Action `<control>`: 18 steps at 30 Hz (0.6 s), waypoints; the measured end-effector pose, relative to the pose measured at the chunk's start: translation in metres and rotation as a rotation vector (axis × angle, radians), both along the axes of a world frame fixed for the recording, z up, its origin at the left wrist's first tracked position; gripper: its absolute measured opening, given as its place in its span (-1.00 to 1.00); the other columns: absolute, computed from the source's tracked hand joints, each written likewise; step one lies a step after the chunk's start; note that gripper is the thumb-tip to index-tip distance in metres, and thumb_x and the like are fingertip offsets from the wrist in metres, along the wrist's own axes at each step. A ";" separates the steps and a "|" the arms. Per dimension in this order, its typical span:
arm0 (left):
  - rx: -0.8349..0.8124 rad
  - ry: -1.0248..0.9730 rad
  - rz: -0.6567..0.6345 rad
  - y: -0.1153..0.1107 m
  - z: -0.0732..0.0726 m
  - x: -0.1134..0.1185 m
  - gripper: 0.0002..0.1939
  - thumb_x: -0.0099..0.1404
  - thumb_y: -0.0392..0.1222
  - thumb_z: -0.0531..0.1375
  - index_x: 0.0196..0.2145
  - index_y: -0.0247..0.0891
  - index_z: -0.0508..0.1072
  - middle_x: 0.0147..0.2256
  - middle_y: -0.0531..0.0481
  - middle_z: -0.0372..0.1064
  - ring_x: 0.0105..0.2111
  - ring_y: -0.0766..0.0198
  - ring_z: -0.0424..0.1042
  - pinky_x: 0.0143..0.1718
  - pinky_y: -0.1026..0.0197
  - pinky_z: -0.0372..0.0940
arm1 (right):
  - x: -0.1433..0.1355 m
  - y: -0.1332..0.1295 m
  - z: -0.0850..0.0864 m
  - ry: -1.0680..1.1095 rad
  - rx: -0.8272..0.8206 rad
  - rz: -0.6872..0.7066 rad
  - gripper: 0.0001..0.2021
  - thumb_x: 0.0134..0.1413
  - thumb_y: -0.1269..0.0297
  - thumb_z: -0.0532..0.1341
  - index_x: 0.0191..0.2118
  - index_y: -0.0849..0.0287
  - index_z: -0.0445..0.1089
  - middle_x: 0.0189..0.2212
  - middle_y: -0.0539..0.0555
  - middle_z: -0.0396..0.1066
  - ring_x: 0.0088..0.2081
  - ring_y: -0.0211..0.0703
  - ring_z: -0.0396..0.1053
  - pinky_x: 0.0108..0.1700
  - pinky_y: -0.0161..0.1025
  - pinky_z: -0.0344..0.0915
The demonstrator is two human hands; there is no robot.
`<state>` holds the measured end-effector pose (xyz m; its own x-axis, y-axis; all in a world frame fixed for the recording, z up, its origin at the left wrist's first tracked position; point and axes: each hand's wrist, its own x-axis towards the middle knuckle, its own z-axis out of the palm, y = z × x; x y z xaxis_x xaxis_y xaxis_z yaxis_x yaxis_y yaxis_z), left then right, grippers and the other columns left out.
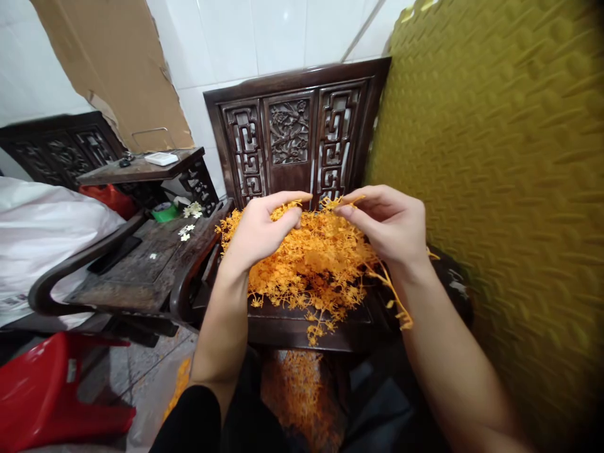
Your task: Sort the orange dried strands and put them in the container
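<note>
A heap of orange plastic flower sprigs (314,264) lies on the seat of a dark carved wooden chair (302,324). My left hand (259,229) hovers over the heap's left side, fingers closed on a sprig. My right hand (389,223) is over the right side, thumb and forefinger pinching an orange sprig (346,202) near the tip. The two hands nearly meet above the heap. One long sprig (394,299) trails down past my right wrist.
A yellow-green embossed mat (495,189) stands upright on the right. At left are a dark wooden side table (146,264) with small white flowers (187,231), a white bag (42,226) and a red plastic stool (51,390). More orange sprigs (297,390) lie below the seat.
</note>
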<state>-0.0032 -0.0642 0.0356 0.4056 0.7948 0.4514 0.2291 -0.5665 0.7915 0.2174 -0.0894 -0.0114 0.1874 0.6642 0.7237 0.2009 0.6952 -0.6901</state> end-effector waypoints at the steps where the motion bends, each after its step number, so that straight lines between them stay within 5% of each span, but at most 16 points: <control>1: 0.044 0.004 -0.013 0.001 -0.001 0.002 -0.70 0.39 -0.15 0.26 0.03 -0.22 0.63 -0.16 -0.05 0.66 -0.33 0.30 0.55 -0.26 0.22 0.42 | -0.005 -0.004 0.003 0.001 -0.001 0.015 -0.84 0.04 0.27 0.51 -0.23 0.06 0.62 -0.31 0.01 0.63 -0.28 -0.18 0.58 -0.17 -0.19 0.56; 4: 0.128 0.023 -0.090 0.001 -0.004 0.009 -0.69 0.34 -0.06 0.36 -0.01 -0.22 0.64 -0.01 -0.07 0.64 -0.03 0.20 0.58 0.07 0.15 0.41 | -0.014 -0.010 0.007 -0.021 0.003 0.045 -0.83 0.05 0.20 0.51 -0.25 0.07 0.61 -0.34 0.02 0.61 -0.32 -0.17 0.57 -0.24 -0.20 0.57; 11: 0.258 -0.014 -0.030 -0.007 -0.006 0.019 -0.81 0.38 -0.05 0.34 -0.33 -0.20 0.58 -0.32 0.06 0.59 -0.29 0.28 0.52 -0.14 0.20 0.40 | -0.019 -0.018 0.007 0.054 0.018 0.186 -0.81 0.00 0.14 0.53 -0.36 0.08 0.60 -0.45 0.03 0.55 -0.45 -0.16 0.51 -0.39 -0.16 0.48; 18: 0.236 -0.219 0.536 0.035 -0.008 -0.010 -0.60 0.55 0.19 0.04 -0.17 -0.16 0.47 -0.25 -0.02 0.56 -0.42 0.35 0.43 -0.45 0.26 0.26 | -0.007 -0.037 0.022 0.244 0.265 0.101 -0.89 0.00 0.23 0.55 -0.36 -0.05 0.64 -0.48 0.02 0.49 -0.47 -0.12 0.44 -0.40 -0.07 0.41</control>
<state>-0.0135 -0.0295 0.0275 -0.1437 0.7307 0.6674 0.3765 -0.5833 0.7198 0.2108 -0.1269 0.0102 0.3186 0.4839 0.8151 -0.0254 0.8639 -0.5030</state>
